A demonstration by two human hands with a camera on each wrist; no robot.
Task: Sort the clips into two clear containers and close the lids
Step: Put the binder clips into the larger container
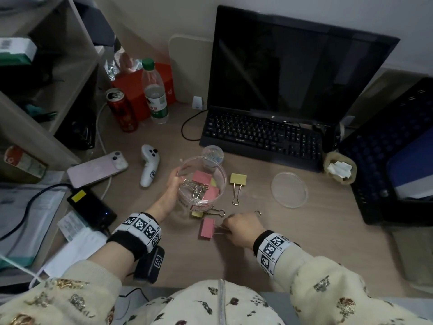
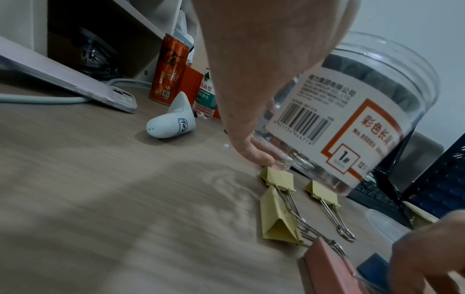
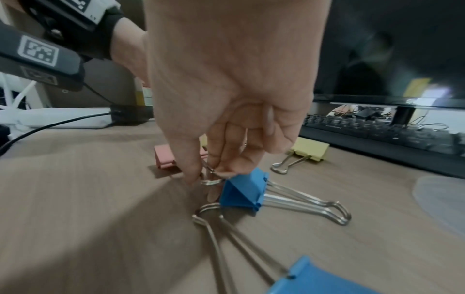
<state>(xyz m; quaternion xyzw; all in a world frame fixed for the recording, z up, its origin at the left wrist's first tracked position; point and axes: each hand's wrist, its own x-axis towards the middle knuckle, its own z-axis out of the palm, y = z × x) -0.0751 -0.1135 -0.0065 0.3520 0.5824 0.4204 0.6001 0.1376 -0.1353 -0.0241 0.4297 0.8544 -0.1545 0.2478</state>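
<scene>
My left hand (image 1: 172, 192) grips a large clear jar (image 1: 202, 184) by its side and tilts it off the desk; pink binder clips (image 1: 202, 178) lie inside. The jar's label (image 2: 352, 119) faces the left wrist camera. My right hand (image 1: 232, 225) pinches the wire handle (image 3: 208, 173) of a pink clip (image 1: 207, 228) lying on the desk. Two blue clips (image 3: 244, 191) lie under that hand, hidden in the head view. Yellow clips lie beside the jar (image 1: 238, 179) and below it (image 2: 276, 216). A small clear container (image 1: 212, 154) stands behind the jar.
A round clear lid (image 1: 289, 190) lies on the desk to the right. A keyboard (image 1: 260, 137) and monitor (image 1: 293, 66) stand behind. A white controller (image 1: 148, 165), a phone (image 1: 97, 168), a can (image 1: 121, 110) and a bottle (image 1: 154, 90) sit to the left.
</scene>
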